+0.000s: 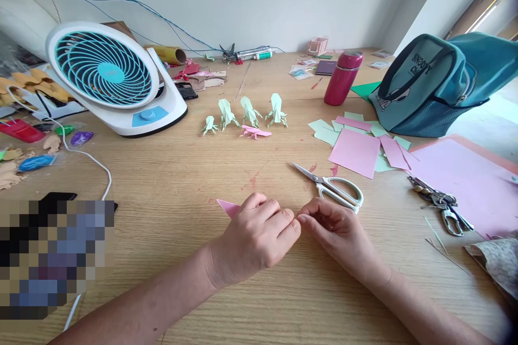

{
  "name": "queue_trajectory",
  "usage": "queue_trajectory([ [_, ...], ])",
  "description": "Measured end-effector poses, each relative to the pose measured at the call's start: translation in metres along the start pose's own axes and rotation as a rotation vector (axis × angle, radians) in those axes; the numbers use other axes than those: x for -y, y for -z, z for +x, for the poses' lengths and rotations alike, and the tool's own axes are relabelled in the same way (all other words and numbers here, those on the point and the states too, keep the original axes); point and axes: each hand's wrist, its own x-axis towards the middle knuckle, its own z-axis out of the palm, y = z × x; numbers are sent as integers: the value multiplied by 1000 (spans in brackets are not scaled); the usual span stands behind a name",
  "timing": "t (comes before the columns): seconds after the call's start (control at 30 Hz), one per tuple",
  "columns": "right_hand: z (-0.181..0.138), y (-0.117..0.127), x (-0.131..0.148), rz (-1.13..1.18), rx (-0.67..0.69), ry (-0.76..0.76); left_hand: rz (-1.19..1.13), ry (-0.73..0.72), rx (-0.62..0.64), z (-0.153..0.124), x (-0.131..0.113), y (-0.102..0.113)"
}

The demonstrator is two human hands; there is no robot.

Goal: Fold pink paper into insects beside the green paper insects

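My left hand (257,234) rests closed on a small folded pink paper (227,207), of which only one pointed corner shows at the hand's left. My right hand (338,229) is closed too, its fingertips pinched against those of the left hand; what it pinches is hidden, probably the paper's other end. White-handled scissors (332,186) lie just beyond the right hand. Farther back stand several pale green origami figures (249,113) and one pink origami figure (254,132).
A white and teal fan (111,78) stands at back left, its white cable (97,170) trailing forward. A maroon bottle (342,78), a teal bag (435,83), cut pink and green paper squares (356,151), a large pink sheet (469,178) and a key bunch (443,207) fill the right side.
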Motion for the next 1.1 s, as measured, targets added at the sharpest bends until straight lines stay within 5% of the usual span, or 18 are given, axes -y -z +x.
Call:
queue_trajectory([
  [0.67, 0, 5, 4, -373, 51, 300, -96, 25, 48, 0, 4, -1],
  [1.1, 0, 6, 9, -164, 86, 174, -208, 142, 42, 4, 8, 6],
])
